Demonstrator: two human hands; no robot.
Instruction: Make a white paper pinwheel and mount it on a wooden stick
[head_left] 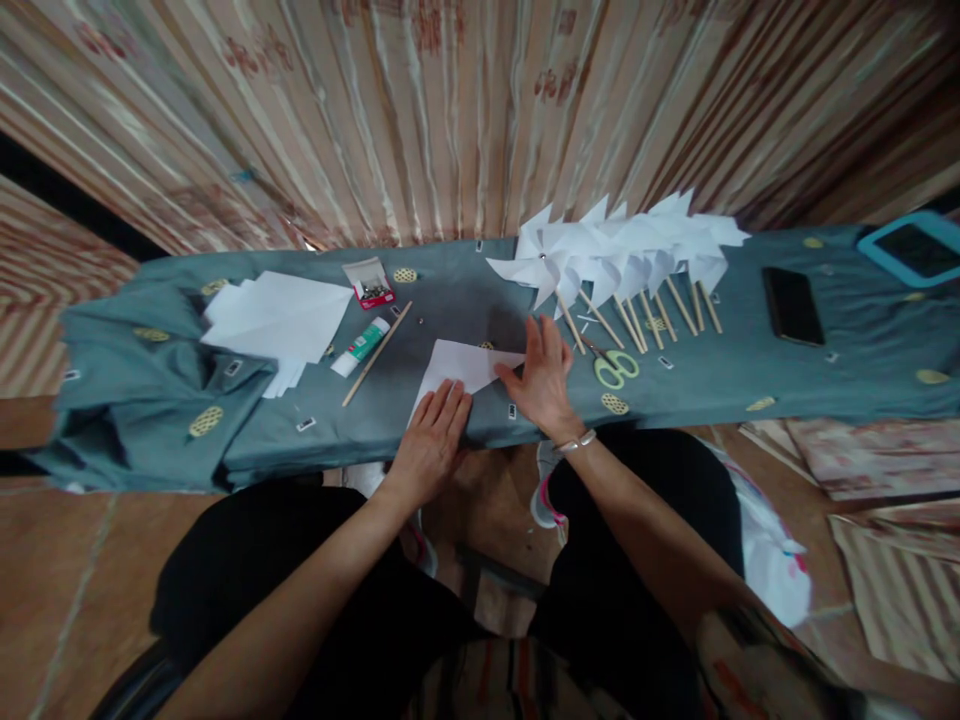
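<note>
A folded white sheet of paper (457, 362) lies at the table's near edge, coming to a point on its right side. My left hand (433, 432) rests flat on its lower part, fingers stretched out together. At the pointed right corner is my right hand (546, 378), thumb touching the paper and fingers stretched away from the thumb. Just right of that hand lie scissors (616, 369) with green handles. Behind them, several white paper pinwheels (600, 255) on wooden sticks lie overlapping in a row.
On the left are a stack of white paper sheets (281, 312), a glue stick (361, 347), a wooden stick (377, 353) and a small red box of pins (369, 284). A phone (793, 305) and a blue-framed device (916, 248) lie right. A striped curtain (450, 120) hangs behind the cloth-covered table (720, 385).
</note>
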